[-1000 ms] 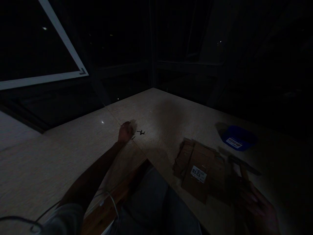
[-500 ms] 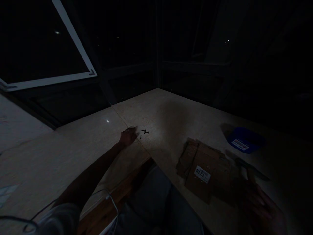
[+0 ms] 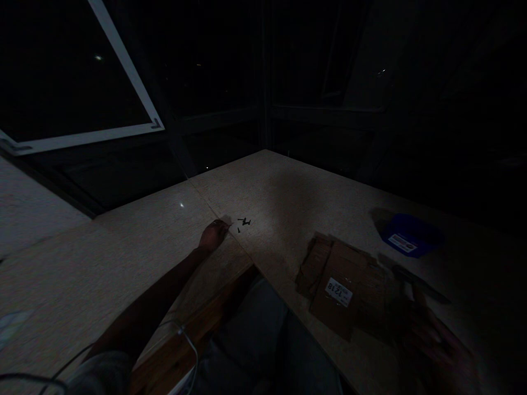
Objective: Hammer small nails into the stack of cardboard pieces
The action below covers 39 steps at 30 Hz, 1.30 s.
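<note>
Resting low over the worktop, the left hand [image 3: 214, 235] has its fingers drawn in close to one another, just beside a loose group of small dark fasteners [image 3: 244, 222]. A slim pale tip shows at the fingertips; whether it is a held piece or part of a finger cannot be told at this size. The fasteners lie on the pale worktop [image 3: 288, 164], most of them bunched, one lying apart on the side toward the person, near the seam.

The right hand [image 3: 447, 343] is in deep shadow at the lower right, its fingers closed around the handle of a hammer-like tool [image 3: 428, 286], whose long dark head lies across the handle's far end.

Flattened brown cardboard [image 3: 335, 323] lies between the two hands, bearing a white label [image 3: 338, 292] marked 1218, upside down to the viewer. Beyond the tool stands a blue container [image 3: 428, 233] with a white label on its side. A pale cable [image 3: 192, 345] loops near the left forearm. Lighting is poor throughout.
</note>
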Motion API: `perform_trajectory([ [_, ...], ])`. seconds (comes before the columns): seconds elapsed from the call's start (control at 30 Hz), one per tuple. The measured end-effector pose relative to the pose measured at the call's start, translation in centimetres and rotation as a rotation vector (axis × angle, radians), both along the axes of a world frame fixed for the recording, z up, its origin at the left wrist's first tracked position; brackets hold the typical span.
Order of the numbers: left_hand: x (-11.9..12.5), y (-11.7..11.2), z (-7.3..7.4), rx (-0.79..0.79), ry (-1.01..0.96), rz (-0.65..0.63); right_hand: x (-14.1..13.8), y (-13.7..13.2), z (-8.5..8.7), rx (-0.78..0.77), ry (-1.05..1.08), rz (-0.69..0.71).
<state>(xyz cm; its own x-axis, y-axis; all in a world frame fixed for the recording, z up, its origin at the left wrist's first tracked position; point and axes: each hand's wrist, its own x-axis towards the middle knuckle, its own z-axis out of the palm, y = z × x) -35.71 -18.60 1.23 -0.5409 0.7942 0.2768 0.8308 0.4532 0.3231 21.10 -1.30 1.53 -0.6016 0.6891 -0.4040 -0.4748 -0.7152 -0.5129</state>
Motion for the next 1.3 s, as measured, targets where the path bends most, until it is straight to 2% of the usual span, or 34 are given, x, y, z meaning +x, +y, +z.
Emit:
perform_trajectory([
  [0.13, 2.2, 1.6, 1.9, 0.219, -0.34, -0.035, -1.1, -0.3, 0.3, 0.065, 0.084, -0.105],
  [0.27, 5.7, 4.7, 5.0, 0.365, -0.554, -0.115, -1.2, 0.0, -0.1, 0.048, 0.105, -0.174],
  [0.4, 10.5, 8.6, 7.7, 0.417, -0.724, -0.179, -1.2, 0.6, -0.9, 0.093, 0.171, -0.107],
  [0.53, 16.6, 12.1, 8.8, 0.42, -0.901, -0.265, -1.5, 0.9, -1.1, 0.113, 0.258, -0.1],
  [0.63, 20.8, 14.0, 8.5, 0.413, -0.999, -0.324, -1.7, 0.9, -1.0, 0.126, 0.294, -0.088],
  [0.73, 23.9, 15.2, 7.6, 0.409, -1.108, -0.372, -1.7, 0.9, -0.9, 0.134, 0.314, -0.088],
  [0.87, 26.8, 16.1, 6.3, 0.377, -1.265, -0.457, -1.9, 1.1, -1.0, 0.137, 0.339, -0.059],
  [0.97, 28.5, 16.6, 5.4, 0.336, -1.281, -0.497, -2.0, 1.3, -1.0, 0.142, 0.353, -0.042],
  [1.03, 29.4, 17.1, 4.7, 0.299, -1.222, -0.511, -2.2, 1.4, -0.9, 0.151, 0.366, -0.021],
  [1.13, 30.1, 17.9, 3.5, 0.248, -1.005, -0.567, -2.3, 1.6, -0.9, 0.16, 0.377, 0.0],
  [1.23, 30.2, 18.5, 2.5, 0.205, -0.78, -0.646, -2.5, 1.5, -0.8, 0.172, 0.371, -0.022],
  [1.3, 30.1, 18.8, 2.0, 0.183, -0.708, -0.685, -2.7, 1.4, -0.7, 0.193, 0.351, -0.04],
])
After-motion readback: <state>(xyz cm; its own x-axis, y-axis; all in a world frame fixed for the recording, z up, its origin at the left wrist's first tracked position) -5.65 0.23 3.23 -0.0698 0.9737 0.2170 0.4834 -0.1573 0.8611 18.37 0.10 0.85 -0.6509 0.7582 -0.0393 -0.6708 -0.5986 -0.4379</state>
